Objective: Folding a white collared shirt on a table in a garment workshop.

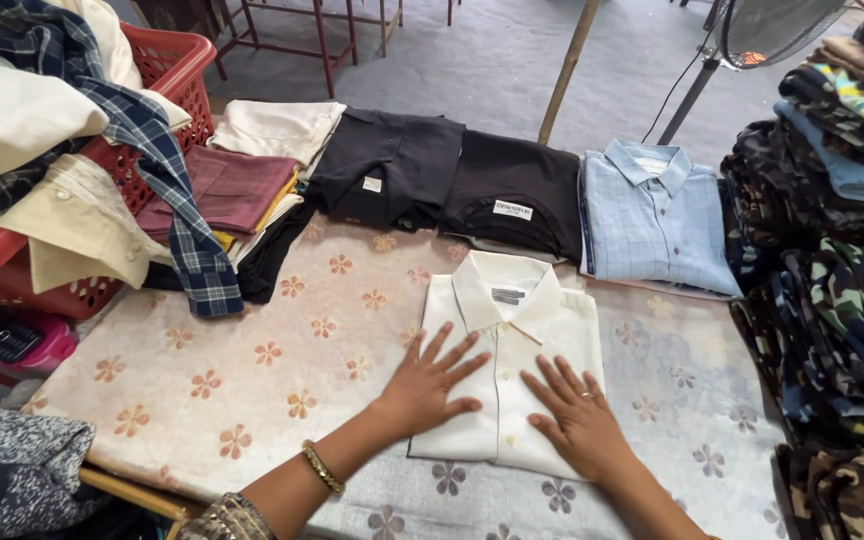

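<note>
your forearms run out of the bottom edge, so only your wrists and hands show. the camouflage pile (pixel 832 330) on the right is cut off by the frame, and how many pieces it holds is hard to tell. the standing fan (pixel 772 28) at the top right shows only part of its head and pole. a pink object (pixel 22 343) under the basket is half hidden, and you cannot make out what it is.

you have two hands on one folded white shirt (pixel 512 350). your left hand (pixel 432 385) lies flat with fingers spread on the shirt's left half; your right hand (pixel 577 415) lies flat, fingers spread, on its lower right part. neither grips anything. the shirt sits collar up in the middle of the table, just in front of a row of folded garments: one cream piece (pixel 277 130), two black shirts (pixel 452 180), one light blue checked shirt (pixel 652 220). a maroon piece (pixel 227 190) tops a small stack on the left. one red basket (pixel 167 70) overflows with clothes, a blue plaid shirt (pixel 152 150) hanging over its rim.

the table wears a pale cloth (pixel 252 360) printed with flowers. beyond it is grey floor with metal legs of furniture.
</note>
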